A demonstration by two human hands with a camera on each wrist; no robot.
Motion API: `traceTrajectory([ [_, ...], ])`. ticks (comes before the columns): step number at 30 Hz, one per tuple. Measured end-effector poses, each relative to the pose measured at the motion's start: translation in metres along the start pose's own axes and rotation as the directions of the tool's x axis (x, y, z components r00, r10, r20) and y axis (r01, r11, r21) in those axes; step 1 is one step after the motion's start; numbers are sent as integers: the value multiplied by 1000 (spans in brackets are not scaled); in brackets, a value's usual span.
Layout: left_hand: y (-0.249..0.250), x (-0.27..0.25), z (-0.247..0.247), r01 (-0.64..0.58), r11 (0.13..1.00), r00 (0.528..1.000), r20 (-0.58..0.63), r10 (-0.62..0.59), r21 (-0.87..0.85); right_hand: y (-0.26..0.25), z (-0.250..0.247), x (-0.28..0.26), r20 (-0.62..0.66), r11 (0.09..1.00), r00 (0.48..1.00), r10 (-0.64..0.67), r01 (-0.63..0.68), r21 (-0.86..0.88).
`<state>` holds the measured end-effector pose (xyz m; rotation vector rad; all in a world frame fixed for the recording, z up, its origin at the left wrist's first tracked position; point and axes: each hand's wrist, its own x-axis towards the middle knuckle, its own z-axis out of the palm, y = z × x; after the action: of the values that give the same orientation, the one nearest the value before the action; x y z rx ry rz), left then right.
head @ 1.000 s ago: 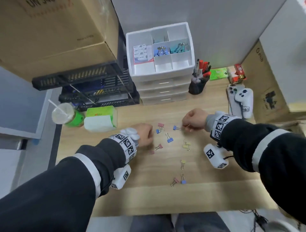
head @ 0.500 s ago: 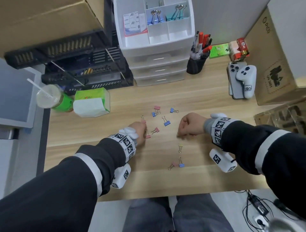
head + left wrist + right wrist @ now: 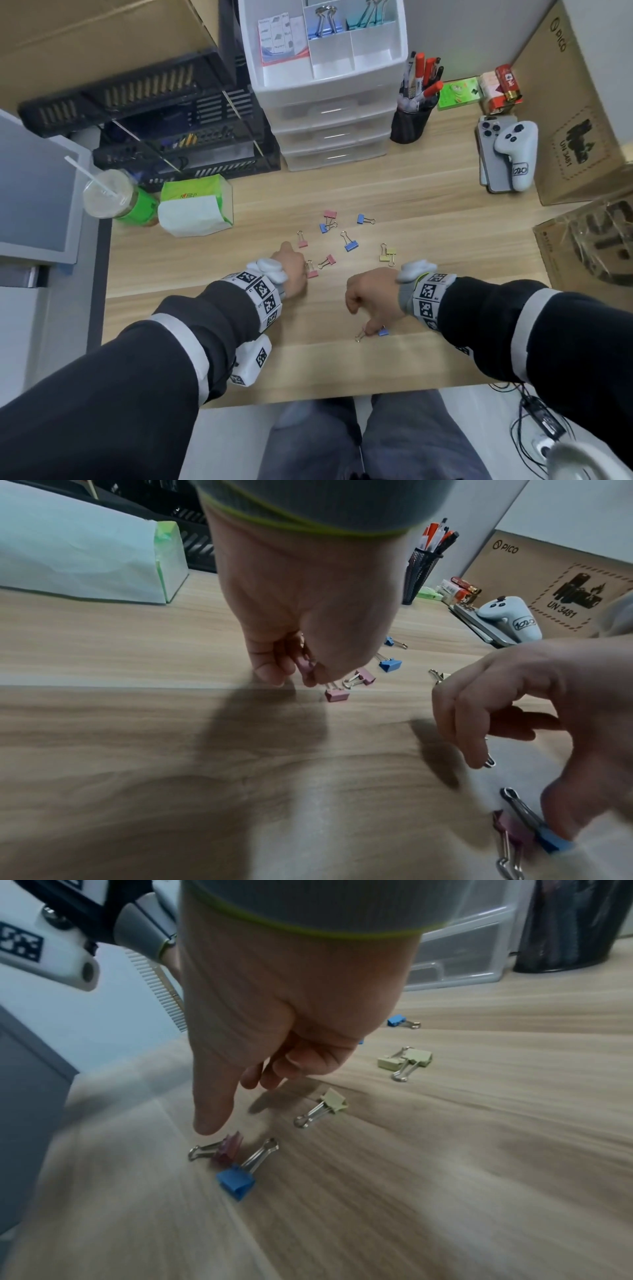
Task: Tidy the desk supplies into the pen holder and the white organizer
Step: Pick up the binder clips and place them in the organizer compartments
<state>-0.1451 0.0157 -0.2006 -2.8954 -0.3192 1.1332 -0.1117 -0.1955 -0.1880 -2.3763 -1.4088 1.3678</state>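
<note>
Several small binder clips lie loose on the wooden desk: a pink one (image 3: 330, 214), blue ones (image 3: 351, 245), a yellow pair (image 3: 387, 255). My left hand (image 3: 291, 270) pinches a pink clip (image 3: 304, 664) just above the desk, with another pink clip (image 3: 337, 695) lying beside it. My right hand (image 3: 236, 1104) hovers over a pink clip (image 3: 229, 1148) and a blue clip (image 3: 236, 1180) near the front edge. Its thumb points down at them and its fingers hold nothing. A yellow clip (image 3: 334, 1103) lies by its fingers. The white organizer (image 3: 329, 85) and black pen holder (image 3: 409, 125) stand at the back.
A tissue pack (image 3: 195, 212) and a lidded cup with a straw (image 3: 109, 198) sit at the left. Black trays (image 3: 154, 102) stand beside the organizer. A phone with a white controller (image 3: 513, 154) and cardboard boxes (image 3: 582, 120) fill the right side.
My right hand has come back from the far blue clip to the clips near the front edge. My left hand has moved slightly nearer and holds a pink clip.
</note>
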Motion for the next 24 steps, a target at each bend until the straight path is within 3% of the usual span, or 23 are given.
traceTrajectory([
  [5,5,0,5,-33,999,997,67,30,37,-11,11,7,82,984,993,-82,93,-150],
  [10,8,-5,6,-41,999,998,50,40,8,-14,3,14,150,989,989,1,21,-148],
  [14,4,-10,12,-17,988,999,-50,9,-155,-8,1,17,41,989,999,-16,22,-145],
  [16,5,-11,10,0,985,999,-47,-8,-173,-2,6,17,-76,992,997,-18,8,-129],
  [19,7,-10,6,4,982,998,-60,-16,-189,2,9,18,-121,991,992,-38,22,-128],
  [24,12,3,5,36,990,997,71,-26,-136,6,3,23,-150,1000,989,-13,11,-13],
])
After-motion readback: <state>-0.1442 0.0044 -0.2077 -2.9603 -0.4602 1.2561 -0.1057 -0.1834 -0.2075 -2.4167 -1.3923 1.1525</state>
